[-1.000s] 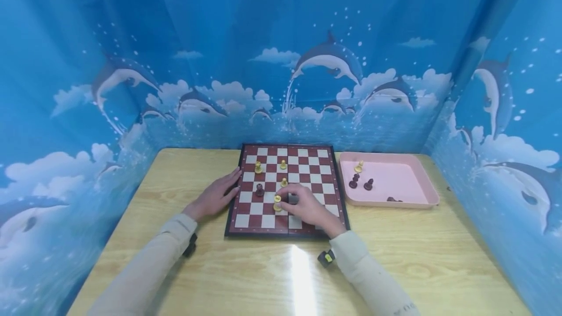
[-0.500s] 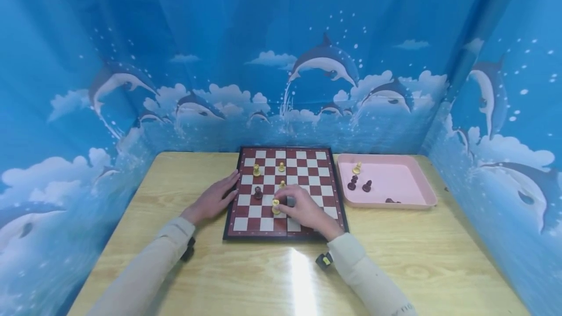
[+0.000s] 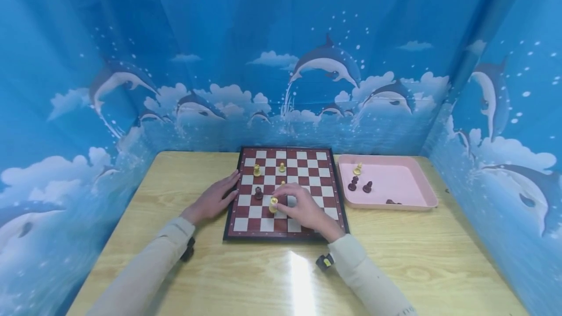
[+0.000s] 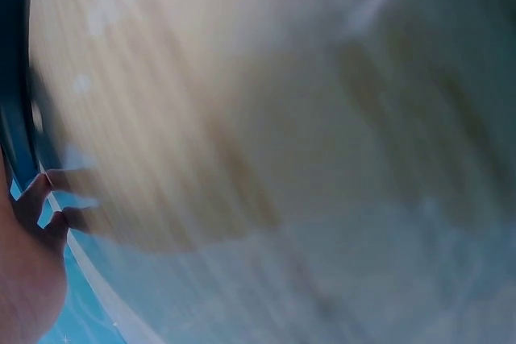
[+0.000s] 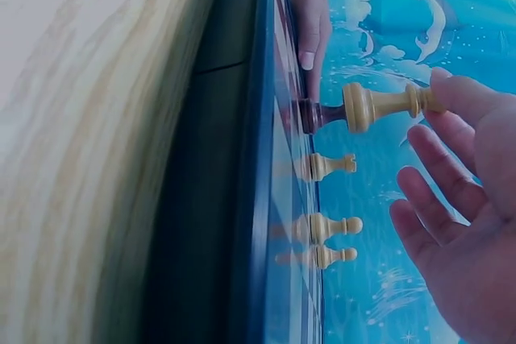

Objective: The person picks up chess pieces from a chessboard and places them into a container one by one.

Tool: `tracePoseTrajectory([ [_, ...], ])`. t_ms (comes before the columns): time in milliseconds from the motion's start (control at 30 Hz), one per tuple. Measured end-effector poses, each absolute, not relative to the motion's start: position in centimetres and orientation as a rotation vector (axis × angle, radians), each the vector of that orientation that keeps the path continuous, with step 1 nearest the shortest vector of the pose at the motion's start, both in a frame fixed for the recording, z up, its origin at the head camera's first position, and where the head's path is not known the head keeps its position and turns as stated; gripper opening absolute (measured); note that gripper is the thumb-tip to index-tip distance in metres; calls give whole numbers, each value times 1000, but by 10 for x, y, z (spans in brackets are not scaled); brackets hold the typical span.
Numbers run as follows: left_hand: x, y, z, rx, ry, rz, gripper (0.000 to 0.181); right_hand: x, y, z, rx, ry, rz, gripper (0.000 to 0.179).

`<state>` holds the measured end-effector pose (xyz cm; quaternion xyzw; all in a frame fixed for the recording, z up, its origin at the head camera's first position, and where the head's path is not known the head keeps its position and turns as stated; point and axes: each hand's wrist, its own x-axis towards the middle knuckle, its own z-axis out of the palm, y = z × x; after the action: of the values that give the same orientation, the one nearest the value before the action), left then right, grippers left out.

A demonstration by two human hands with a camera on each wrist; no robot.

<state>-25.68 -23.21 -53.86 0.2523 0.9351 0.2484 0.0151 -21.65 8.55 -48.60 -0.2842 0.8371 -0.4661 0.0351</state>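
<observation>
My right hand (image 3: 303,207) pinches a tall cream-yellow chess piece (image 5: 379,106) by its top between thumb and fingers. The right wrist view shows its base raised off the chessboard (image 3: 303,226), and the fingertips hide its head. My left hand (image 3: 212,201) rests with extended fingers at the board's left edge. A dark chess piece (image 3: 258,193) stands on the board just left of the held one. Farther back are a yellow rook (image 3: 257,170), a yellow pawn (image 3: 282,167) and another pawn (image 5: 326,225), which my right hand partly covers in the head view.
A pink tray (image 3: 412,184) stands right of the board, with a yellow piece (image 3: 357,168) and several dark pieces (image 3: 367,187) in it. The wooden table (image 3: 197,277) carries everything. A blue dolphin-print curtain (image 3: 246,28) encloses the back and sides.
My right hand has lifted the yellow chess piece slightly and shifted it a little left, covering more of the pawn behind. The left hand stays at the board's edge.
</observation>
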Motion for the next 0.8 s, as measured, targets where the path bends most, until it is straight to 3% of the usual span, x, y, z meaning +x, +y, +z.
tracePoseTrajectory([
  [800,-256,-232,-543,782,2931,803,60,-212,124,-489,-872,2639,-1466,24],
])
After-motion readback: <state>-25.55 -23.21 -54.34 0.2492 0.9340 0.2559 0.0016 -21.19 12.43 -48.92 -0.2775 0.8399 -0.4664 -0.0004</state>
